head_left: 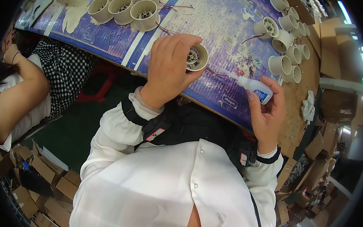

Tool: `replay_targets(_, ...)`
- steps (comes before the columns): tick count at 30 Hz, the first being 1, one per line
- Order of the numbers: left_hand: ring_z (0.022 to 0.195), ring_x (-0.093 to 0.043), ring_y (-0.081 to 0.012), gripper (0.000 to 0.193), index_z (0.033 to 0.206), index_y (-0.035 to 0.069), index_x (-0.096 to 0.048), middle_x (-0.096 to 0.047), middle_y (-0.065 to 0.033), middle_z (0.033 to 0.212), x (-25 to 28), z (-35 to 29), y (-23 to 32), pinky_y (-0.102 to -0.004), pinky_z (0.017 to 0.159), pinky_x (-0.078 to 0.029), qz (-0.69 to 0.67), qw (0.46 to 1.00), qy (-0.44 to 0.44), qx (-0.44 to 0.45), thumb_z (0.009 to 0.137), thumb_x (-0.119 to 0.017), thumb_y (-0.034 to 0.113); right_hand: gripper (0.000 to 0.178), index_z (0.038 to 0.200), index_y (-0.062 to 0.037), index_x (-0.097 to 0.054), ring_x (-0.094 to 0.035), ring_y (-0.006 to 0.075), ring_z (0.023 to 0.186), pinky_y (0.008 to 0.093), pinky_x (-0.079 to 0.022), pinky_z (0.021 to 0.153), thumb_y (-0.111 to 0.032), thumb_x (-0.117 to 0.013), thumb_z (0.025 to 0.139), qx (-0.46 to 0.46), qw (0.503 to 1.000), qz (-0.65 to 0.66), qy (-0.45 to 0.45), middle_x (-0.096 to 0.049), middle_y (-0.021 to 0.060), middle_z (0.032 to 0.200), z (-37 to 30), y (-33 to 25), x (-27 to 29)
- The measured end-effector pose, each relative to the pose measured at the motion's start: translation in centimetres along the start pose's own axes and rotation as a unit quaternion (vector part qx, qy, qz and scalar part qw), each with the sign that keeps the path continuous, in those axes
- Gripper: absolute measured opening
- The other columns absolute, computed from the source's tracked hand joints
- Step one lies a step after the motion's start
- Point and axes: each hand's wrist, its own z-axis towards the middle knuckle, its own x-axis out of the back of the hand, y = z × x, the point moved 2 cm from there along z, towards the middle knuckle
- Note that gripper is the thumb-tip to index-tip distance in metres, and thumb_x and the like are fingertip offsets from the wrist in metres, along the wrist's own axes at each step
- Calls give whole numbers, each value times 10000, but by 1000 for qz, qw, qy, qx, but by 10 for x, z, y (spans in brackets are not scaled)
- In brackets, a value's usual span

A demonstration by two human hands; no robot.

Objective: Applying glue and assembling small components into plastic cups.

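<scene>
My left hand (168, 65) is wrapped round a cream plastic cup-shaped housing (202, 56) near the table's front edge. Its open top faces me, and a small round motor with copper windings (192, 56) shows inside. A thin red and dark wire (215, 73) runs out of it to the right. In my right hand (271, 110) is a small translucent squeeze bottle (255, 89) with a blue label, gripped between thumb and fingers. The bottle lies tilted, its narrow nozzle (233, 76) pointing left toward the housing, apart from its rim.
Several similar housings (145, 16) with motors and trailing wires stand at the back left. Another group (281, 65) stands at the right. Worn blue printed sheeting (111, 38) covers the table. A seated person (21, 87) is at the left; cardboard boxes (45, 169) lie on the floor.
</scene>
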Motion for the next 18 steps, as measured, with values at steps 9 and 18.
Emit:
replay_targets(9,1019,-589,-305,597,1167,87,-556,-627,-94,1107,0,1,0,-413,901,-410,0,1000,3,0,671,-871,190,387,1253,-4,-558,-628,134,973,227,-530,748,-77,-712,905,-9,1000,-5,-5,-609,91,1141,1,-5,1)
replay_targets(18,1004,-592,-300,590,1161,85,-556,-628,-89,1097,0,1,1,-409,894,-411,2,1000,5,1,672,-870,189,378,1256,1,-553,-628,139,979,225,-540,734,-74,-699,915,15,1000,-22,-9,-602,106,1166,3,-7,1)
